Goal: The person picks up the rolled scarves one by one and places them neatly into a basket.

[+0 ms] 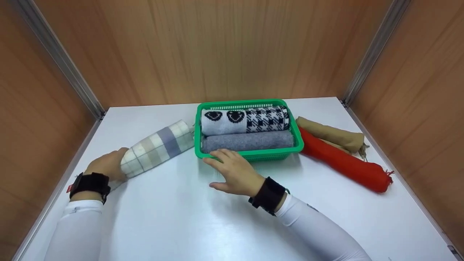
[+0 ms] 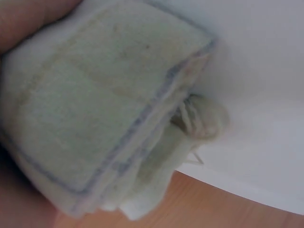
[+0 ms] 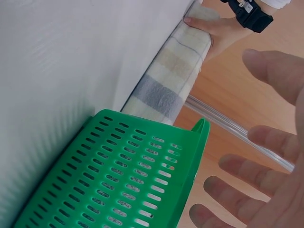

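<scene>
At the left, my left hand point(image 1: 108, 163) grips the near end of a rolled plaid scarf point(image 1: 157, 148) in cream, beige and grey-blue. In the left wrist view the folded scarf point(image 2: 95, 104) fills much of the picture, with a thumb and finger on either side and some fringe at its end. The scarf's far end lies by the left side of a green plastic basket point(image 1: 253, 156). My right hand point(image 1: 235, 172) is at the basket's front rim with fingers spread, holding nothing. In the right wrist view its fingers point(image 3: 266, 175) are straight and apart from the basket wall point(image 3: 118, 171).
Inside the basket lie a black-and-white patterned roll point(image 1: 266, 119) and a grey roll point(image 1: 250, 141). To its right rest a red rolled scarf point(image 1: 340, 163) and a tan rolled scarf point(image 1: 330, 136). Wooden panels point(image 1: 217, 50) enclose the white table point(image 1: 174, 224).
</scene>
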`<state>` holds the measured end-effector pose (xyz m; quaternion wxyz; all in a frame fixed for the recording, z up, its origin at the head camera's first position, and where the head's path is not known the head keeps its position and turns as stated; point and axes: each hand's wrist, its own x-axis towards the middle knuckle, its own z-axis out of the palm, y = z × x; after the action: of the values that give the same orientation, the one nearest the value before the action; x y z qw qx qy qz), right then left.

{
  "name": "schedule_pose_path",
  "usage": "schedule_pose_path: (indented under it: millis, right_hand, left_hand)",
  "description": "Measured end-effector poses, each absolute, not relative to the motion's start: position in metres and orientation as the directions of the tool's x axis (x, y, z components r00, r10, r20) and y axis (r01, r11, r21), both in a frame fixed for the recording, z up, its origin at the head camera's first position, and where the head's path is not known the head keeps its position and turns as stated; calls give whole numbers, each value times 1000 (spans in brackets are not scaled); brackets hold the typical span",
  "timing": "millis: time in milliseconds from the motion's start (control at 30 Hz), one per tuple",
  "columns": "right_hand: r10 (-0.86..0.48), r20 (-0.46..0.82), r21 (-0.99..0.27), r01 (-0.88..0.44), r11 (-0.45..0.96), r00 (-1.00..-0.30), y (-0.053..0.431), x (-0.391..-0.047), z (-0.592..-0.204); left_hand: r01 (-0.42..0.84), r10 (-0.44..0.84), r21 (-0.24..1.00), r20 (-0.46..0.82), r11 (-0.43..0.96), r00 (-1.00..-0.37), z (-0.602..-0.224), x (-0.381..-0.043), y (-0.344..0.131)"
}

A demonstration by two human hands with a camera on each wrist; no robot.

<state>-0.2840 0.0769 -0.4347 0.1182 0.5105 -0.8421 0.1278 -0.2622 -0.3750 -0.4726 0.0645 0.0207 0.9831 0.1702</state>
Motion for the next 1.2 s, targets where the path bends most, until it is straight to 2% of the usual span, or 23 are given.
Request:
schedule_pose_path:
  millis: [433,800,1200]
  right_hand:
    - [-837,323,-93,-895,436,-441,66,-281,-431]
    - [-850,301,-81,-899,429,-433,49,-279,-427]
    - [-873,305,-33,-920,390,-381,29,-273,-429]
  left_hand:
    - [28,78,301,-155,953,-985,-471,-249,-379]
    - [93,130,247,-139,965,-982,-468,-238,-376]
    - [121,142,217,-87,969,-986,-470,-223,-373]
